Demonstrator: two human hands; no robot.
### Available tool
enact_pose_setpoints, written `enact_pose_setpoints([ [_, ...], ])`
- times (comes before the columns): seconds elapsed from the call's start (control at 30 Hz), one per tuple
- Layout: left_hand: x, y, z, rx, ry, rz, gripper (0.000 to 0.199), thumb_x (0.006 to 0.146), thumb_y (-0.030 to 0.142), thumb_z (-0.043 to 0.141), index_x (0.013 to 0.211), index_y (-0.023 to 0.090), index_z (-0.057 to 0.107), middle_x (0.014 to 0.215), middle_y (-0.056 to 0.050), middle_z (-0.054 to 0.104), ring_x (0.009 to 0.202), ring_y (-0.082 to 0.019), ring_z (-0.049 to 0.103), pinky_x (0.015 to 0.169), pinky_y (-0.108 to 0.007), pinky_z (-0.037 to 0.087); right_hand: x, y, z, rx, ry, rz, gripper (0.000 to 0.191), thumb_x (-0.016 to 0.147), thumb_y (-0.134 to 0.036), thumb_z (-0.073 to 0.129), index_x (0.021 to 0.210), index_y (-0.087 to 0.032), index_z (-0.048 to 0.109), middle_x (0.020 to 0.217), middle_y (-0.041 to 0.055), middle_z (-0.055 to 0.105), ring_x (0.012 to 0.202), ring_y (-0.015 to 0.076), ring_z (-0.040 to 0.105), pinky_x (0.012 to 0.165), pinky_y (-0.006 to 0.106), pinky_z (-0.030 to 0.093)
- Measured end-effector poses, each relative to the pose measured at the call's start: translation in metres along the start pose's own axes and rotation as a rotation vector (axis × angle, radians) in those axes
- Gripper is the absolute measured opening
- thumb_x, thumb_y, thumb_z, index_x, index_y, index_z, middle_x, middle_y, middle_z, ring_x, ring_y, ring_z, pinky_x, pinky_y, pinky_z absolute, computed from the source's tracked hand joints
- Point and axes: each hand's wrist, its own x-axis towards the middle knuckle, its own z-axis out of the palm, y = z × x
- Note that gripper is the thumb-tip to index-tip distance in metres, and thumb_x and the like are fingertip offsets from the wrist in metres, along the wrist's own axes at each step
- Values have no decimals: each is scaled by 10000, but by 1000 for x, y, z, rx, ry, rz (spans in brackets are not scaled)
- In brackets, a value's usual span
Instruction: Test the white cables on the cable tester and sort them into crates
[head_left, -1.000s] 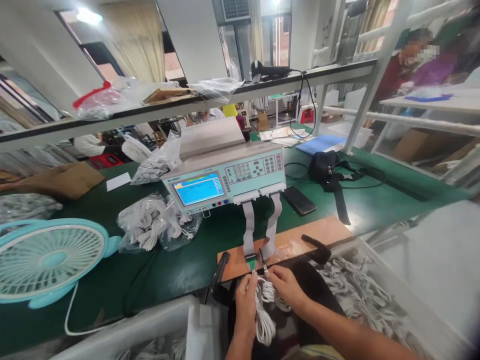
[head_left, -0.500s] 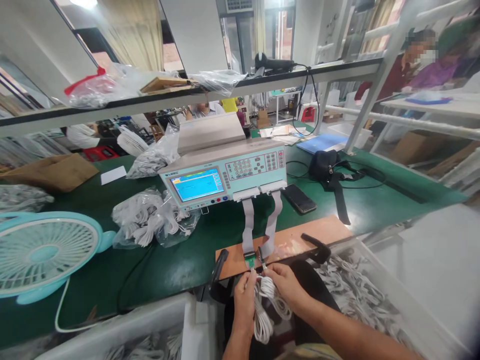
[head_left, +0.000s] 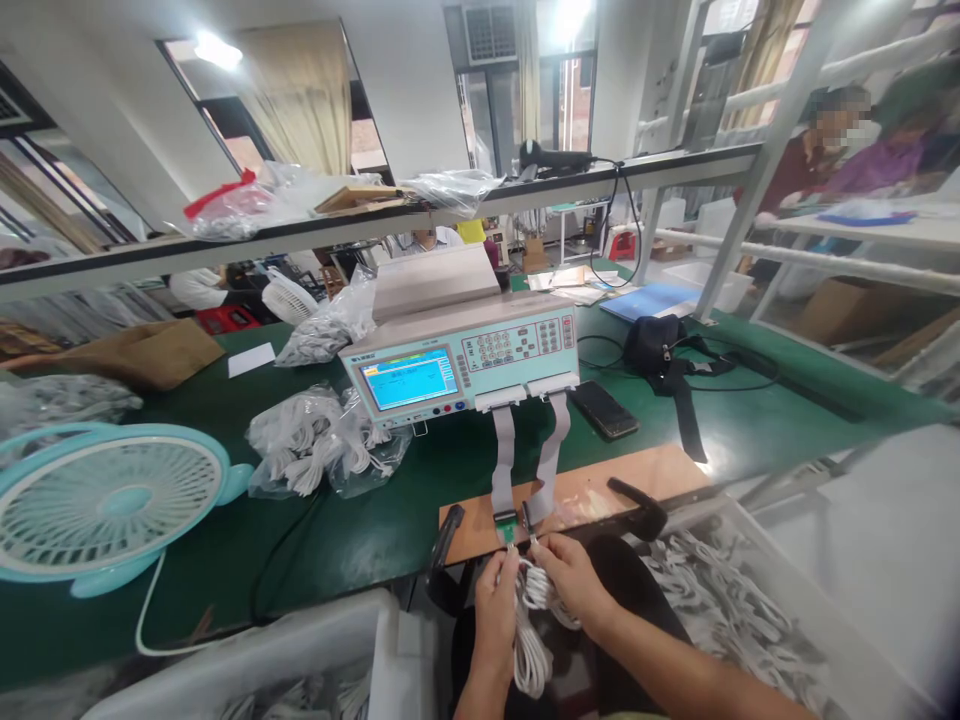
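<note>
My left hand [head_left: 495,605] pinches one end of a bundled white cable [head_left: 531,655], against the small green circuit board [head_left: 509,530]. With closed fingers, my right hand [head_left: 571,578] grips the other end of the same cable, at the connector of the second ribbon. The coiled loops hang below and between my hands. Two grey ribbon cables [head_left: 504,455] run from the board area up to the front of a tester [head_left: 457,360], whose blue screen [head_left: 409,380] is lit. An orange-brown board [head_left: 585,490] lies under the ribbon ends.
White bins of cables stand at the lower left [head_left: 382,640] and right [head_left: 802,570]. Left on the green table are a blue fan [head_left: 124,500] and bagged cables [head_left: 300,440]; right are a phone [head_left: 606,410] and black pouch [head_left: 656,350]. People sit beyond the shelf.
The view has shifted, so the tester, table and hands appear slightly lower and further right. Small text on the screen has changed. Both hands keep their hold, and the cable loops hang closer together.
</note>
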Motion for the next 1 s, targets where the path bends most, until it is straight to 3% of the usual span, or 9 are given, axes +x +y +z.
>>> enact_pose_setpoints([
  [0.1,0,2,0,-1,-1,-3,339,704,472,663,656,143,598,609,17,561,605,-122,508,587,-199,401,0,0,1,48,2,8,419,567,-533,704,519,-154,530,478,-35,464,490,102,375,505,243,304],
  [0.3,2,-4,-3,-35,-27,19,336,703,472,669,697,142,607,629,16,570,607,-118,504,578,-199,385,2,5,3,218,12,160,379,533,-478,747,553,-149,560,499,-20,522,481,114,434,523,252,345],
  [0.7,9,-17,-6,76,64,133,551,611,678,610,641,128,628,613,-30,598,644,-179,528,620,-258,405,8,11,-5,159,-147,133,403,545,-521,744,578,-148,597,514,-8,563,516,140,501,545,251,369],
  [1.0,12,-9,-5,49,-16,112,523,566,657,663,596,139,589,573,-6,534,598,-149,463,590,-249,360,10,16,-6,147,-132,114,399,529,-526,752,590,-150,632,557,26,605,543,168,516,573,283,377],
])
